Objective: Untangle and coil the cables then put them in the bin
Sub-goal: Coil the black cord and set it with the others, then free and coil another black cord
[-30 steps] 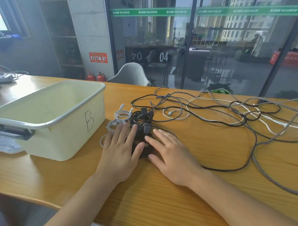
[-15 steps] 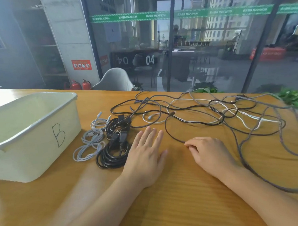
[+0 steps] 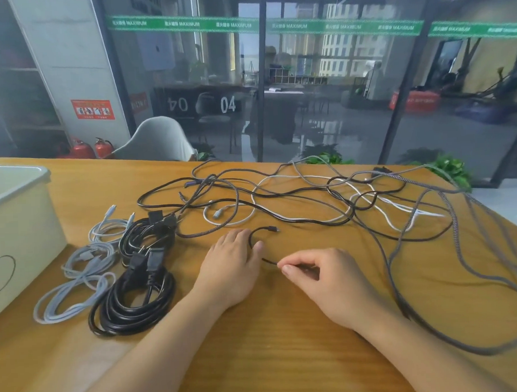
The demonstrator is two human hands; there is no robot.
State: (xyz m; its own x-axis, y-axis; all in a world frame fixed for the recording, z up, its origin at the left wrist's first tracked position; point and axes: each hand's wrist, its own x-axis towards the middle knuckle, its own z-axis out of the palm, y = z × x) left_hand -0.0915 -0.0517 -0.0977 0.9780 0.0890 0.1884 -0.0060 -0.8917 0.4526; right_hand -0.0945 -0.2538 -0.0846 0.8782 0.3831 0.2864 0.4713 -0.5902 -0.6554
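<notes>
**Head view: thin black cable pinched, tangle not yet sorted**

Left edge: pale bin [image 3: 21,224] on wooden table [image 3: 287,342]. Beside it, coiled grey cables [image 3: 77,280], then coiled black cables [image 3: 134,302]. Left hand [image 3: 231,271] lies flat, fingers relaxed, fingertips on thin black cable [image 3: 253,234]. Right hand [image 3: 323,279] pinches same cable between thumb and forefinger. Loose tangle [image 3: 340,201] spreads behind and to the right.

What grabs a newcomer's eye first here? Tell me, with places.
The tangle of black, white and braided grey cables sprawling over the far and right side of the wooden table. Near centre, the right hand pinches a thin black cable beside the left hand. Left, coiled black cables and coiled grey cables lie beside the cream bin.
</notes>
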